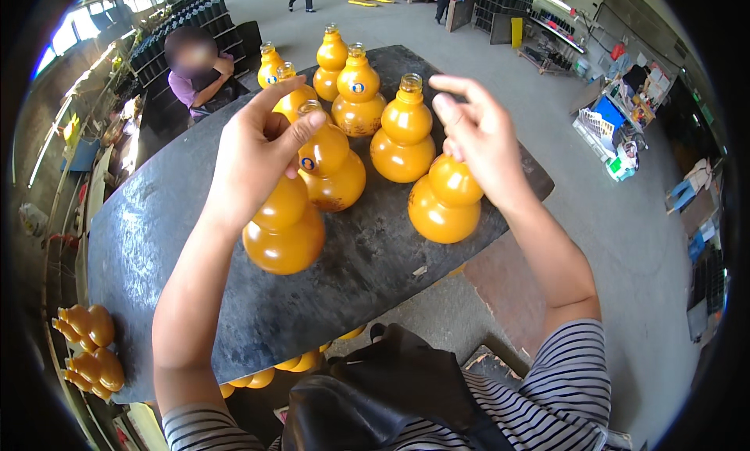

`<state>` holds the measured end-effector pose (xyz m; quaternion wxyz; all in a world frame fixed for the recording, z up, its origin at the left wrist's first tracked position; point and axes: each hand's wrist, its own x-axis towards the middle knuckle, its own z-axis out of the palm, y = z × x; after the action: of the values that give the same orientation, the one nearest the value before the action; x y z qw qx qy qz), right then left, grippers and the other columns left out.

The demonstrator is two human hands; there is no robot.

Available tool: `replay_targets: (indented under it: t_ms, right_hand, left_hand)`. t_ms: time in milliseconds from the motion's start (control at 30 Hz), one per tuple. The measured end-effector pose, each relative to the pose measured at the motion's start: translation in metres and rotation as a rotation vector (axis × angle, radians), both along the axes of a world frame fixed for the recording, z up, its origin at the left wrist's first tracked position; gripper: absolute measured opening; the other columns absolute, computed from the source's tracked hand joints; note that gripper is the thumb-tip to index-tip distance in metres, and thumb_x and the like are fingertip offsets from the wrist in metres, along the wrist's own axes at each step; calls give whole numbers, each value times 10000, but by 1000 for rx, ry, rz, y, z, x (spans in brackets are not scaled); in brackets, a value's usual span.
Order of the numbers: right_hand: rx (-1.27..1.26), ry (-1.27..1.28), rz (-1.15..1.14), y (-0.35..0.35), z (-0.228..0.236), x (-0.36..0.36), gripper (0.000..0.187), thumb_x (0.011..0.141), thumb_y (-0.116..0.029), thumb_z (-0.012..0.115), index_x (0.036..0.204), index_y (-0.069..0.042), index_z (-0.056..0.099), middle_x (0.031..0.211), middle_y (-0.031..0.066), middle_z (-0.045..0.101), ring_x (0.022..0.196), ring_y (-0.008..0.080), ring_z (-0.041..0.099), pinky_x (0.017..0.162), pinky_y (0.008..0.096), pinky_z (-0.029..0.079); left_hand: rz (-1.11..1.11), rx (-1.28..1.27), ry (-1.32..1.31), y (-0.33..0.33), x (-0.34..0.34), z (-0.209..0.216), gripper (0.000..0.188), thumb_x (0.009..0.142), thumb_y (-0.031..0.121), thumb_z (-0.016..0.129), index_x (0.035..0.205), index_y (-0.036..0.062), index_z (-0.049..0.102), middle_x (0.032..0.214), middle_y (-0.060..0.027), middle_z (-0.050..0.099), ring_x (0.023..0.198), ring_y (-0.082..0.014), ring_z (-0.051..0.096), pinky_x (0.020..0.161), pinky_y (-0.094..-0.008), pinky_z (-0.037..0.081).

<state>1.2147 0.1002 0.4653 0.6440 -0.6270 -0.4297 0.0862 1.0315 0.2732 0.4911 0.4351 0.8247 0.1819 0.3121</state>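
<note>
Gourd-shaped glass bottles, glossy orange-yellow with clear threaded necks, stand in a group on a dark table. My left hand (pixel 262 142) is over the near-left bottle (pixel 283 236); thumb and forefinger stretch apart, while the other fingers curl where its neck is hidden. At the near right, my right hand (pixel 483 135) is over another bottle (pixel 444 209). Its forefinger points left and its lower fingers are bent around the covered neck. Between my hands are a bottle with a small blue round mark (pixel 336 178) and an upright bottle (pixel 402 139).
The dark tabletop (pixel 164 240) has worn, scuffed patches. More orange bottles (pixel 94 369) lie at the far left edge, and others show below the near edge. A person in purple (pixel 195 80) sits beyond the table. Racks of dark bottles (pixel 187 33) stand behind.
</note>
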Motion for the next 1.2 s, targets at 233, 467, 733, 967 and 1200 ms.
replay_targets:
  t_ms: [233, 467, 733, 967, 1200]
  right_hand:
    - [53, 55, 137, -10, -1, 2, 245, 983, -187, 523, 1166, -26, 553, 635, -36, 458, 548, 32, 424, 519, 200, 375]
    - [91, -105, 180, -9, -4, -6, 316, 1008, -210, 444, 1234, -3, 521, 734, -3, 484, 707, 80, 498, 722, 219, 427]
    - [165, -658, -1, -25, 31, -72, 289, 977, -127, 438, 1176, 48, 551, 940, 74, 582, 903, 164, 551, 904, 317, 434]
    - [-125, -661, 689, 122, 73, -269, 355, 810, 27, 616, 1161, -14, 588, 848, 67, 607, 842, 139, 604, 839, 292, 473]
    - [22, -573, 1171, 340, 47, -473, 584, 883, -364, 645, 1301, 0, 461, 1189, 209, 592, 1097, 284, 587, 935, 374, 481]
  left_hand:
    - [-139, -112, -247, -62, 26, 3, 215, 928, 149, 607, 1091, 11, 633, 540, 37, 501, 452, -27, 477, 454, -197, 360]
    - [-177, 52, -231, -75, 29, -43, 194, 920, 98, 584, 1060, -33, 613, 877, -92, 637, 704, -95, 583, 621, -243, 476]
    - [-56, 611, -487, -28, -77, -12, 595, 833, 226, 679, 1304, -26, 418, 1295, -224, 405, 1237, -375, 401, 1036, -434, 354]
    - [883, 618, -255, 56, -390, 10, 306, 849, 34, 624, 1155, 25, 602, 1112, -112, 647, 1054, -217, 617, 911, -326, 475]
    - [1310, 633, 61, 128, -643, -37, 211, 931, 221, 599, 1011, 32, 642, 827, -67, 643, 773, -154, 614, 728, -286, 490]
